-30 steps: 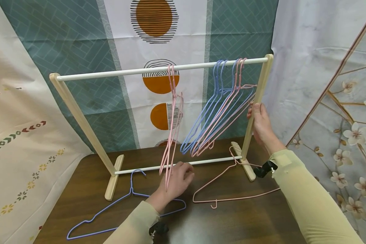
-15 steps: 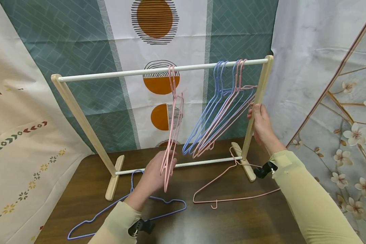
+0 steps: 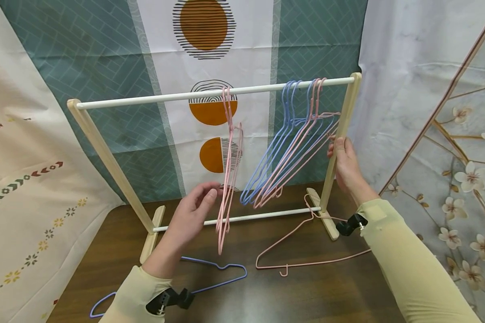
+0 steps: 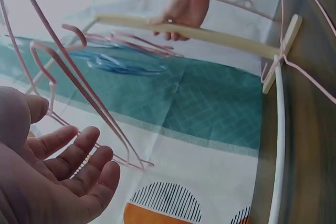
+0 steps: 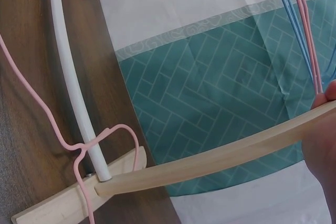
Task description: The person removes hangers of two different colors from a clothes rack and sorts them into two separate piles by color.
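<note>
A wooden rack with a white top rail stands on the table. Two pink hangers hang near the rail's middle. Just left of them is my left hand, thumb and fingers bent loosely with nothing between them; its fingertips reach behind the hangers' lower part in the head view. The left wrist view has this hand palm up beside the pink wires. My right hand grips the right wooden post. Close to that post hang several blue hangers and pink ones, bunched together.
A blue hanger lies on the brown table at front left, partly covered by my left arm. Another pink hanger lies at the rack's right foot. A white lower bar joins both posts. Patterned cloth hangs behind.
My left hand has moved left and up, from in front of the pink hangers' bottoms to their left side, turning palm inward. The right hand keeps its grip on the post.
</note>
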Tool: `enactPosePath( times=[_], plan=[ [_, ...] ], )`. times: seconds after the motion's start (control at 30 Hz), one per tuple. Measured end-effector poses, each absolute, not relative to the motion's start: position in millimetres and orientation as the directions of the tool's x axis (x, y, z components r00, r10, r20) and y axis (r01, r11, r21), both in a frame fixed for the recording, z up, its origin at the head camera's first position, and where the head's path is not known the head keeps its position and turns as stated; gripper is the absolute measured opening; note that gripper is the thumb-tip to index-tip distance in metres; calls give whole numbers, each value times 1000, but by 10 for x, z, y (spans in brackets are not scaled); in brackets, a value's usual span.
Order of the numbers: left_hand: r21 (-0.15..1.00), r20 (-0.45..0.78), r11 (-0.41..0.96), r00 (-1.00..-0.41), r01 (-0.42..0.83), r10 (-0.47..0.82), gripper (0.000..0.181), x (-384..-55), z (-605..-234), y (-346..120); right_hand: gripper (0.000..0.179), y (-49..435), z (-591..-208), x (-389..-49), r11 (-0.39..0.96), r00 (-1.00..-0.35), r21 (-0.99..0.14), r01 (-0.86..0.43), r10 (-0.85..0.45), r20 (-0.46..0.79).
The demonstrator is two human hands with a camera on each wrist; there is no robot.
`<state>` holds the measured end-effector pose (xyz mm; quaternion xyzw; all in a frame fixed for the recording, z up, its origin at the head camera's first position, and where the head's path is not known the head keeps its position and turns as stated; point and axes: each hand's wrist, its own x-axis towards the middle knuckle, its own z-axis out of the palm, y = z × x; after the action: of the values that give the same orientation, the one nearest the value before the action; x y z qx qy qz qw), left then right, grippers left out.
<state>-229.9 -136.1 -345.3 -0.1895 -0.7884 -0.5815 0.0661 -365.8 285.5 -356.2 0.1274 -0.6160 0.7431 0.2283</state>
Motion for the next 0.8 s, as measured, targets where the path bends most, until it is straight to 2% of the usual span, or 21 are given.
enactPosePath(
  times=[0.47,0.6,0.8],
  plan=[
    [953,277,54,-933,297,227,39,-2176,-3370,-1292,42,2839,-3545,-3629,-120,-872,-870,-479,179,455],
    [956,281,0,-922,292,267,38,-2130,-3321,-1279,42,2840,-3542,-3620,-113,-873,-872,-477,179,454],
    [945,297,43,-907,323,299,31,-2106,-3295,-1254,42,2842,-3543,-3612,-119,-868,-866,-486,185,462]
  ],
)
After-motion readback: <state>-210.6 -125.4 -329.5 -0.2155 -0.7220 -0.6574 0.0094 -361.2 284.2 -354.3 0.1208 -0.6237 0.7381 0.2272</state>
